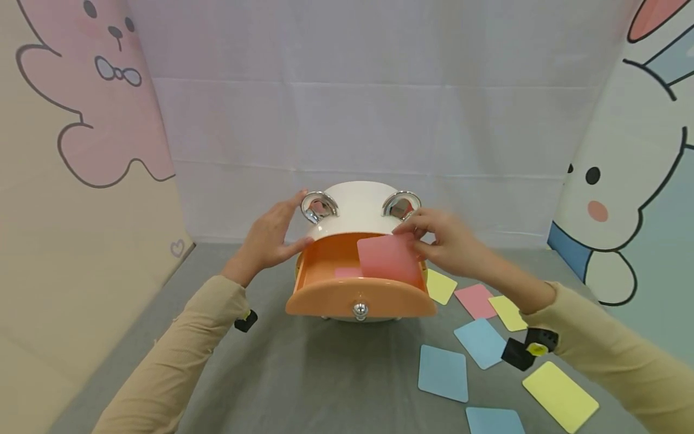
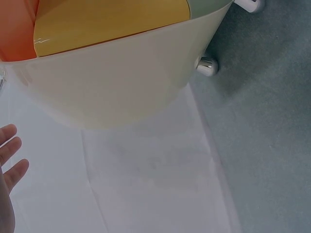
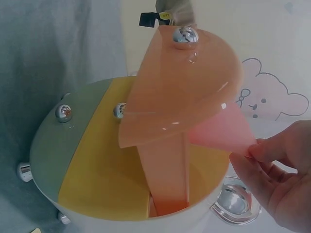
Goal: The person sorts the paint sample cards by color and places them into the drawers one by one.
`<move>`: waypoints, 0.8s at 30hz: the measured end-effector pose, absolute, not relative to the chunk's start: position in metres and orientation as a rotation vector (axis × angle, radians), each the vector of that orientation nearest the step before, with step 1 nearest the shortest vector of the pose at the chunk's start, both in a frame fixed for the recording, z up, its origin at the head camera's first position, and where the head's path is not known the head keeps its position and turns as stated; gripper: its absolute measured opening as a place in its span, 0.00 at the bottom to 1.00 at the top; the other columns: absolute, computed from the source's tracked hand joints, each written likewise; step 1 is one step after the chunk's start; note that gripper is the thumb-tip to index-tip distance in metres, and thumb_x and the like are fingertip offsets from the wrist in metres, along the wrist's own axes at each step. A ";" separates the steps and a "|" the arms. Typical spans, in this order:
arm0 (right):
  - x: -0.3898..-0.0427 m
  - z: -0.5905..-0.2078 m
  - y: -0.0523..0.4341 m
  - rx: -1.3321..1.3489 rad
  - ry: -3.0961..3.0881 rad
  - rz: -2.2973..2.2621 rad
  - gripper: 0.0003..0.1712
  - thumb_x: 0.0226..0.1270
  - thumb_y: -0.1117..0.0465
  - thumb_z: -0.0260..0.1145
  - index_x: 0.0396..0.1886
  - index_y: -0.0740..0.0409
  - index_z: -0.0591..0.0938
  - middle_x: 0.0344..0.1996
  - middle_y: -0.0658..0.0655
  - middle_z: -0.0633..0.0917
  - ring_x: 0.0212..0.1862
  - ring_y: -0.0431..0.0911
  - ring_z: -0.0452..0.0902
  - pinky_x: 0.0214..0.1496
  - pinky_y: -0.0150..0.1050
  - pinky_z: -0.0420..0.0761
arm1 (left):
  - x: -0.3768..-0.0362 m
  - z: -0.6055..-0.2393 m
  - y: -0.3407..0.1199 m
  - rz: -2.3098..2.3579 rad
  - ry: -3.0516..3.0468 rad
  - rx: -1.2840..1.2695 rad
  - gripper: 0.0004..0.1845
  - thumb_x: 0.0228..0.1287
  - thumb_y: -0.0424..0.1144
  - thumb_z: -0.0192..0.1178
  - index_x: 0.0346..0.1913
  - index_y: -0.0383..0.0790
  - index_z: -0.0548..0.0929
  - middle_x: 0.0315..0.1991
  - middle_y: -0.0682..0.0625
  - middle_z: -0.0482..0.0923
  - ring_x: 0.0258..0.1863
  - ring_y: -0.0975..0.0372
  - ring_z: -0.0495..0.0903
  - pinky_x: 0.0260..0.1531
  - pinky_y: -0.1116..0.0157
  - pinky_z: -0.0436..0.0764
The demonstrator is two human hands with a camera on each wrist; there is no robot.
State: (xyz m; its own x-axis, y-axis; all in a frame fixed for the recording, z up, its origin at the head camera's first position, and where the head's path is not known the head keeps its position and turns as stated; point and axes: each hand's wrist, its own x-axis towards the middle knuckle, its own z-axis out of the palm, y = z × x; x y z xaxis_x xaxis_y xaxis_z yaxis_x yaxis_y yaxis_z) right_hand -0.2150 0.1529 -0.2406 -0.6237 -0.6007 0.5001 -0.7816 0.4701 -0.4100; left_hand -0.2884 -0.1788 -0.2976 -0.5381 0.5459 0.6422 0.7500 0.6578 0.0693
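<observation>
Here, pink card [image 1: 387,258] pinched in right hand [image 1: 450,244] fingers, over open orange drawer [image 1: 360,296]; left hand [image 1: 268,238] fingers flat against white box [image 1: 358,211]

Glossy plastic orange drawer [image 1: 347,283] under my hands, chrome-bright knob [image 1: 360,310], smooth matt pink card [image 1: 387,259], matt grey cloth tabletop [image 1: 325,374]

1. Back wall [image 1: 379,120]: white cloth sheet with visible fold creases.
2. Left panel [image 1: 65,181]: beige, printed with a pink cartoon bunny [image 1: 103,84] and a small heart outline [image 1: 177,248].
3. Right panel [image 1: 640,181]: pale blue-green, white cartoon rabbit [image 1: 612,199] with a pink cheek.
4. Work surface [image 1: 336,374]: grey felt-like mat.
5. Light: even, soft, no hard shadows.
</observation>
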 end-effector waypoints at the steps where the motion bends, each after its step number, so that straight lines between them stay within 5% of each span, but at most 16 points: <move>1: -0.214 -0.243 0.153 1.176 -2.439 0.908 0.14 0.53 0.78 0.61 0.39 0.64 0.82 0.31 0.54 0.79 0.32 0.44 0.75 0.32 0.32 0.78 | -0.288 -0.298 -0.179 -0.454 -2.285 -1.000 0.47 0.57 0.72 0.36 0.71 0.42 0.51 0.62 0.41 0.65 0.54 0.48 0.69 0.48 0.48 0.72; 24: -0.209 -0.265 0.162 1.086 -2.614 0.987 0.12 0.54 0.75 0.63 0.39 0.64 0.81 0.32 0.53 0.76 0.35 0.44 0.73 0.34 0.33 0.78 | -0.288 -0.299 -0.178 -0.448 -2.295 -0.984 0.47 0.57 0.72 0.36 0.71 0.42 0.50 0.61 0.41 0.66 0.53 0.49 0.69 0.47 0.48 0.72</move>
